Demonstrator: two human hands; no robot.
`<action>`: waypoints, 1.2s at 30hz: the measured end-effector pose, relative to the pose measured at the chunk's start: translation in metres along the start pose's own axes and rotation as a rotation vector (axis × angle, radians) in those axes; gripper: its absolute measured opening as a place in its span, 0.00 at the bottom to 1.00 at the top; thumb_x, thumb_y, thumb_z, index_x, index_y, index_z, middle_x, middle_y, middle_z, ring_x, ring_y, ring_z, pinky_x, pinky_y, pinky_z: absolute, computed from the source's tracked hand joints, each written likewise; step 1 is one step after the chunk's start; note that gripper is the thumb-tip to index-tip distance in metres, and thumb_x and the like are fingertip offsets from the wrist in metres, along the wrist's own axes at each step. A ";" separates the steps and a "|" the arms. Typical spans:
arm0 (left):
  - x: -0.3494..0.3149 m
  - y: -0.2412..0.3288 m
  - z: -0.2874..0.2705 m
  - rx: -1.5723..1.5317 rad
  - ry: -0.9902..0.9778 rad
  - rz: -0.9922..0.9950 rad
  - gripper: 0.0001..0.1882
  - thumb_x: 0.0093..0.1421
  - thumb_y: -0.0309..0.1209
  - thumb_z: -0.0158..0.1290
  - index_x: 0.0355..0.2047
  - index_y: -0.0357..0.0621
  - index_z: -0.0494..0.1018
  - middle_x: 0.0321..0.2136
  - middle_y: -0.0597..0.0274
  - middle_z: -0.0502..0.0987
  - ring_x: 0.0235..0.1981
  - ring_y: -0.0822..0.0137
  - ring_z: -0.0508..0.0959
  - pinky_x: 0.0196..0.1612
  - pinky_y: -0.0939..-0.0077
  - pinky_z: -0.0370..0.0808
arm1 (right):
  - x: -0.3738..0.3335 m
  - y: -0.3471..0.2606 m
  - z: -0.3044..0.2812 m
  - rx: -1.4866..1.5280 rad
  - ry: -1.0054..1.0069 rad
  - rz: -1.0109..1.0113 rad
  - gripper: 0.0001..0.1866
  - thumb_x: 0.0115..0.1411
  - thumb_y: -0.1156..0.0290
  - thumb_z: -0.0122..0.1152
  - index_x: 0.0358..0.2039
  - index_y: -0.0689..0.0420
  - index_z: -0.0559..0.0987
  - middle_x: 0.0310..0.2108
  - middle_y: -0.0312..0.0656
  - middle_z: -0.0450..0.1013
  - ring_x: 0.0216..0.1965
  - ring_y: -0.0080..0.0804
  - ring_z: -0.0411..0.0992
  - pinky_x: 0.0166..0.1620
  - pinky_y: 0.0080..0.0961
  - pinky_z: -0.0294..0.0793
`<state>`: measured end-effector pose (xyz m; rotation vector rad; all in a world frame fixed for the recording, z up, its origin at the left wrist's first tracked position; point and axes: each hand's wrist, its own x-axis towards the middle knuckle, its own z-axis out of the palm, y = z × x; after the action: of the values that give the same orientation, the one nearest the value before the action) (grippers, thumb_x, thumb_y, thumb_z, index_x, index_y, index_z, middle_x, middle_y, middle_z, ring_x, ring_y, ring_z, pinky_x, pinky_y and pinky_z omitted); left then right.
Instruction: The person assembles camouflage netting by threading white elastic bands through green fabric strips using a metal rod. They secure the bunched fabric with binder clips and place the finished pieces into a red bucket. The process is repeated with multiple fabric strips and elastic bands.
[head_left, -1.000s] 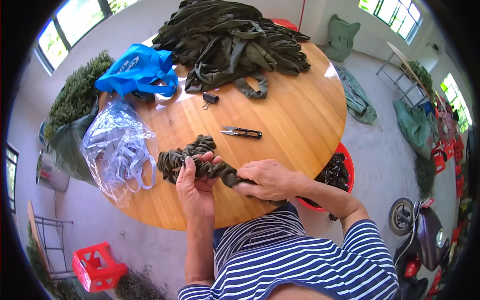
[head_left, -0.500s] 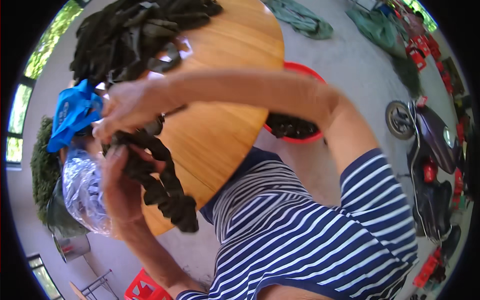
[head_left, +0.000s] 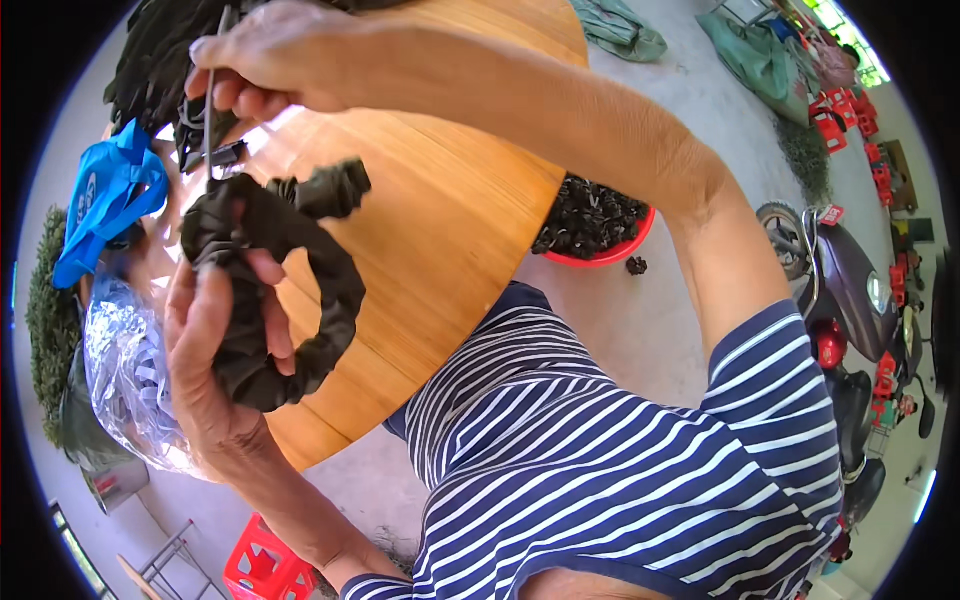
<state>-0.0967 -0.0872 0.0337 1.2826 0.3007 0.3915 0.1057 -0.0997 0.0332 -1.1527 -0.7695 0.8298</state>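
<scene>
Holding strand, right hand now off cloth

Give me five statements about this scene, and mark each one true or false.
1. The left hand holds dark green gathered fabric. True.
2. The right hand lies flat on the table. False: it is raised, gripping a thin grey strip or rod.
3. The basin beside the table is green. False: it is red.
4. A blue bag is on the person's left. True.
5. The person's shirt is plain white. False: it has blue and white stripes.
</scene>
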 end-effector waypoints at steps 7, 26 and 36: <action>0.012 0.012 -0.026 0.183 0.087 -0.134 0.15 0.52 0.28 0.51 0.40 0.36 0.65 0.22 0.59 0.73 0.11 0.75 0.69 0.11 0.86 0.64 | -0.024 0.010 0.028 -0.073 -0.037 0.084 0.20 0.58 0.56 0.46 0.25 0.61 0.74 0.14 0.31 0.64 0.12 0.15 0.56 0.14 0.13 0.54; -0.050 -0.003 -0.021 0.597 0.410 0.036 0.07 0.48 0.24 0.53 0.27 0.33 0.71 0.18 0.61 0.73 0.19 0.75 0.72 0.24 0.84 0.68 | -0.034 0.014 0.036 0.103 0.072 0.036 0.18 0.60 0.60 0.45 0.20 0.59 0.70 0.12 0.32 0.61 0.08 0.15 0.52 0.11 0.15 0.49; -0.063 -0.017 -0.033 0.227 0.248 -0.004 0.10 0.50 0.29 0.52 0.30 0.33 0.70 0.21 0.61 0.74 0.23 0.74 0.72 0.28 0.82 0.68 | -0.022 0.016 0.029 0.111 0.118 -0.098 0.16 0.59 0.63 0.48 0.19 0.60 0.72 0.07 0.32 0.60 0.06 0.18 0.53 0.11 0.19 0.50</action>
<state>-0.1655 -0.0902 0.0087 1.4569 0.5699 0.5253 0.0674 -0.1028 0.0224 -1.0476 -0.6688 0.7072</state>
